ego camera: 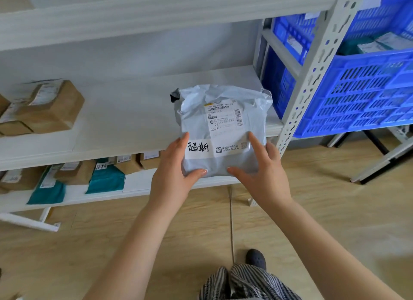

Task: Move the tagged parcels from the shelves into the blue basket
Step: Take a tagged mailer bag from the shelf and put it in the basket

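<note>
White shelf [125, 120] ahead, we grip the tagged grey parcel [223, 125] with left hand [176, 174] and right hand [261, 172], blue basket [366, 93] at two o'clock partly filled, more parcels left.

"G075" on the grey parcel's [223, 129] shipping label [224, 118], handwritten "超期" on its white tag [198, 148]

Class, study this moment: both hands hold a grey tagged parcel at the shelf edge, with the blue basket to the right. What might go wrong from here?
1. The grey parcel is a soft, slick bag held only at its lower corners by the left hand and right hand; it may sag or slip.
2. The slotted upright post stands between parcel and blue basket; a sideways swing could catch on it.
</note>
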